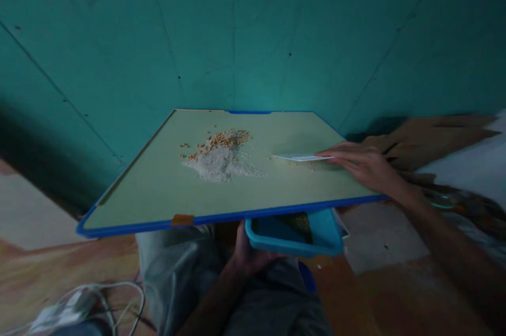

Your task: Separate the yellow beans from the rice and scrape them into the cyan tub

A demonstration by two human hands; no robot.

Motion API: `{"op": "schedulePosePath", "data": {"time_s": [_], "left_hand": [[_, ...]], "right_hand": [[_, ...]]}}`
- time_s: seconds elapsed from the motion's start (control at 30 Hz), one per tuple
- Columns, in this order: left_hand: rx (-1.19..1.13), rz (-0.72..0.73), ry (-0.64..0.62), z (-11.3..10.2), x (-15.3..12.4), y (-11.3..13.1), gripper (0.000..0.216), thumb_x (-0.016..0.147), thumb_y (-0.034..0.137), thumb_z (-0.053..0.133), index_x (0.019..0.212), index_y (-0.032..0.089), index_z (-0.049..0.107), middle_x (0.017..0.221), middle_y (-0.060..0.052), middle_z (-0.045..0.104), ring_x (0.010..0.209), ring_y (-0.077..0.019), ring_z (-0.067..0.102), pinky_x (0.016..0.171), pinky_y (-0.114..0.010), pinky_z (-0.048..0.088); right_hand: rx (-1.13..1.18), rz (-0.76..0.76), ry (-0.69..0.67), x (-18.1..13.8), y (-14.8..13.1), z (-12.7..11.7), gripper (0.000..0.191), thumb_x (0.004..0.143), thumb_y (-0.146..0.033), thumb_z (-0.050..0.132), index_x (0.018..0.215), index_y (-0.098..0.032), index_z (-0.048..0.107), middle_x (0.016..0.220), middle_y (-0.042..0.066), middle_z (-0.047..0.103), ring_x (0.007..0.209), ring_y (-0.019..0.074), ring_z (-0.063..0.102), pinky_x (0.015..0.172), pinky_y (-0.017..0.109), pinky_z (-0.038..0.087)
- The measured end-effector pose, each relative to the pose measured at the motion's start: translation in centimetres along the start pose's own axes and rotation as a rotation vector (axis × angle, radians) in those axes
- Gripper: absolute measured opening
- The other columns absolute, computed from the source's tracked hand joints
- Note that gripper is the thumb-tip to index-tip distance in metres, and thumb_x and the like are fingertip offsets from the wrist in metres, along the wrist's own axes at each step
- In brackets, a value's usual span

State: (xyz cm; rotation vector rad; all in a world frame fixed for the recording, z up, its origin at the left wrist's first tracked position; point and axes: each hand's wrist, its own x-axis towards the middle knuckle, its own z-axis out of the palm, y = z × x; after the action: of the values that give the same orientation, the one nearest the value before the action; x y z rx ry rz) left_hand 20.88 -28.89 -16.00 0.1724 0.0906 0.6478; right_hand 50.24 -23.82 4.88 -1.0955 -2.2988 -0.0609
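Observation:
My right hand [358, 162] is closed on a thin white card [302, 157], held low over the right part of the pale tabletop [158, 194]. A few tan grains [310, 163] lie beside the card. My left hand [251, 249] grips a light blue plastic tub [296, 245] at its left side, just under the table's front edge. Small dark greenish grains [298, 223] show inside the tub. Left of the card sit a heap of tan, chickpea-like grains [227, 139] and, touching it in front, a heap of small whitish grains [217, 164].
A blue edging [221, 217] runs round the table, with a piece of brown tape [182, 219] at the front. Behind stands a teal wall [253, 36]. Cardboard [411, 138] lies at the right. A white cable [118, 284] is on the floor at lower left.

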Motion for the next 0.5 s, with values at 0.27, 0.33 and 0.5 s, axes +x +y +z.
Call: {"op": "schedulePosePath", "data": {"time_s": [0.27, 0.33, 0.5], "left_hand": [[-0.025, 0.014, -0.128, 0.1, 1.1, -1.0, 0.063, 0.099, 0.061, 0.038, 0.136, 0.019, 0.066, 0.146, -0.015, 0.061, 0.142, -0.0441, 0.047, 0.117, -0.071, 0.025], [0.003, 0.02, -0.165, 0.1, 1.4, -1.1, 0.059, 0.098, 0.06, 0.043, 0.135, 0.021, 0.067, 0.145, -0.014, 0.062, 0.141, -0.0456, 0.047, 0.116, -0.073, 0.025], [-0.027, 0.02, -0.184, 0.5, 2.0, -2.0, 0.056, 0.098, 0.061, 0.041, 0.131, 0.026, 0.07, 0.146, -0.01, 0.062, 0.141, -0.0446, 0.048, 0.117, -0.071, 0.027]], "right_hand": [[0.022, -0.027, 0.013, -0.4, -1.3, -0.9, 0.027, 0.102, -0.025, 0.056, 0.118, -0.023, 0.077, 0.109, 0.006, 0.079, 0.1, 0.0204, 0.073, 0.088, 0.034, 0.057], [0.025, -0.05, 0.025, -0.6, -1.6, -0.9, 0.026, 0.102, -0.024, 0.056, 0.118, -0.022, 0.076, 0.108, 0.006, 0.079, 0.098, 0.0192, 0.073, 0.086, 0.033, 0.056], [0.002, -0.087, 0.075, -1.0, -2.5, -0.8, 0.024, 0.102, -0.021, 0.057, 0.118, -0.02, 0.075, 0.105, 0.007, 0.079, 0.096, 0.0178, 0.072, 0.083, 0.03, 0.055]]}}
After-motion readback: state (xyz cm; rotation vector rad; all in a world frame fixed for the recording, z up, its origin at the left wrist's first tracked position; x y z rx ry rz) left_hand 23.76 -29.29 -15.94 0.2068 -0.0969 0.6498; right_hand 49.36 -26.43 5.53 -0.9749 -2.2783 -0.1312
